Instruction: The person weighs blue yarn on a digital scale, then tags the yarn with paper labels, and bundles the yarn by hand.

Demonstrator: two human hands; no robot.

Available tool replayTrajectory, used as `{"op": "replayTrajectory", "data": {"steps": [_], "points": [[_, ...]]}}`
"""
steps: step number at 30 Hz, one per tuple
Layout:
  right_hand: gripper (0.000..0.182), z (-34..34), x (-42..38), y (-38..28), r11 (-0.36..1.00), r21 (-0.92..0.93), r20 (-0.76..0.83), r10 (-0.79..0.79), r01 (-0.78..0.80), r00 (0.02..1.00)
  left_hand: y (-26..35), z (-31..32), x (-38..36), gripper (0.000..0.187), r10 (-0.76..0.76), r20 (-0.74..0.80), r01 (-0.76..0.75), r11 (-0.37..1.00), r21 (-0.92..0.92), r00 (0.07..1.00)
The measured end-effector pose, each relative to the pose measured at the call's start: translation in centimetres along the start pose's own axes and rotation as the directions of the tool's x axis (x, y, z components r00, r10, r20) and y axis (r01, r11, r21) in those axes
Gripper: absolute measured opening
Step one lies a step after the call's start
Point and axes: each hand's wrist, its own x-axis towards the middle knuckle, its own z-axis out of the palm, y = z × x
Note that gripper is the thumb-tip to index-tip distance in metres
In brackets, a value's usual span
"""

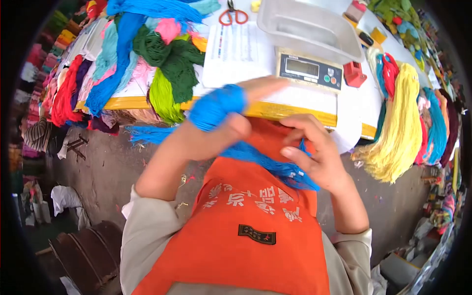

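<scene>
Blue yarn is wound in a thick band (218, 106) round my left hand (241, 110), which carries it. The fingers of that hand stretch to the right, smeared by motion, and the thumb lies below the band. My right hand (317, 152) is to the right over my lap, with its fingers curled and the thumb below them. A few blue strands show between its fingers and thumb; the exact grip is partly hidden. The loose blue skein (265, 162) hangs across my orange apron (246, 206), passing below both hands, and its other end (150, 133) sticks out left of my left wrist.
On the table edge (305, 112) stand a digital scale (307, 71) and a plastic tray (312, 24). Red-handled scissors (233, 17) and a printed sheet (233, 46) lie beyond my left hand. Colored skeins drape left, including dark green yarn (177, 66); yellow yarn (400, 123) hangs right.
</scene>
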Motion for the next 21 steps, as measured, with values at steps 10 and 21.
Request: {"op": "replayTrajectory", "data": {"steps": [10, 21], "points": [[0.013, 1.2, 2.5, -0.7, 0.725, 0.587, 0.210, 0.293, -0.360, 0.933, -2.9, 1.3, -1.1, 0.106, -0.192, 0.104, 0.218, 0.833, -0.509, 0.976], [0.010, 2.8, 1.6, 0.4, 0.815, 0.529, 0.060, 0.243, -0.237, 0.968, -2.6, 3.3, -1.1, 0.024, -0.082, -0.075, 0.065, 0.977, -0.202, 0.994]]}}
